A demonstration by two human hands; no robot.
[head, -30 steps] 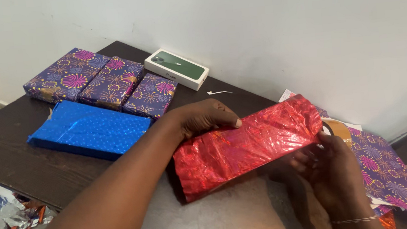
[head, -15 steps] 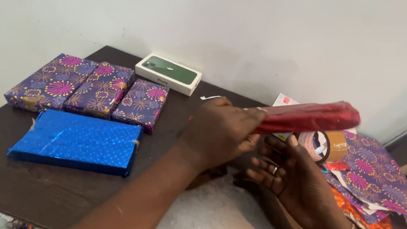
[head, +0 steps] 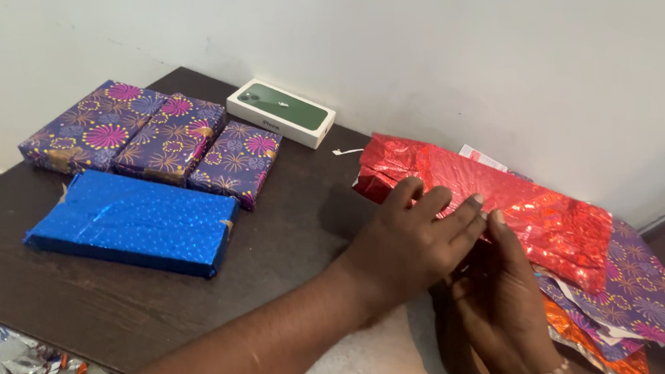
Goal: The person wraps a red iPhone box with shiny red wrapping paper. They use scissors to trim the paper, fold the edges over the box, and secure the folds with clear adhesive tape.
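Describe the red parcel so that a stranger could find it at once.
On the dark wooden table, look to the right end by the white wall. There the red foil-wrapped parcel lies under the left hand; it alone is shiny red, unlike the blue parcel and the purple ones.

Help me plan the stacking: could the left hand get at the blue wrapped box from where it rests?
Probably yes: the left hand lies on the red package, and bare table separates it from the blue wrapped box.
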